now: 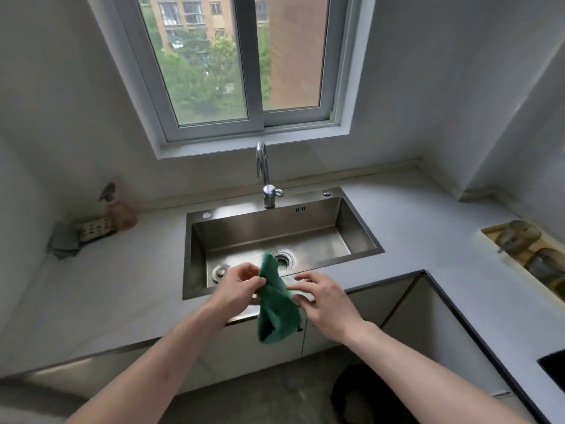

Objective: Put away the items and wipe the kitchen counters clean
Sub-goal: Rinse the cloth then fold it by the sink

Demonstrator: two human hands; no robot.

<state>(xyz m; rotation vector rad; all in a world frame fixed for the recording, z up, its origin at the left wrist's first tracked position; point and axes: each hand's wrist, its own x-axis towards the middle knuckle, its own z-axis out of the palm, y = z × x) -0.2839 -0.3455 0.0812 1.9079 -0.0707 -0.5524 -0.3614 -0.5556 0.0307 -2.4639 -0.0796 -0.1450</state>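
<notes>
A dark green cloth (pixel 276 304) hangs folded between both hands, above the front edge of the steel sink (pixel 360 228). My left hand (pixel 237 286) pinches its upper left edge. My right hand (pixel 325 296) grips its right side with curled fingers. The cloth's lower end dangles in front of the cabinet doors. The grey counter (pixel 107 289) runs left and right of the sink.
A chrome tap (pixel 266 179) stands behind the sink. At the far left corner sit a spray bottle (pixel 117 209), a sponge (pixel 94 229) and a grey rag (pixel 64 241). A wooden tray with jars (pixel 532 255) lies on the right counter. A dark bin (pixel 360 393) stands on the floor.
</notes>
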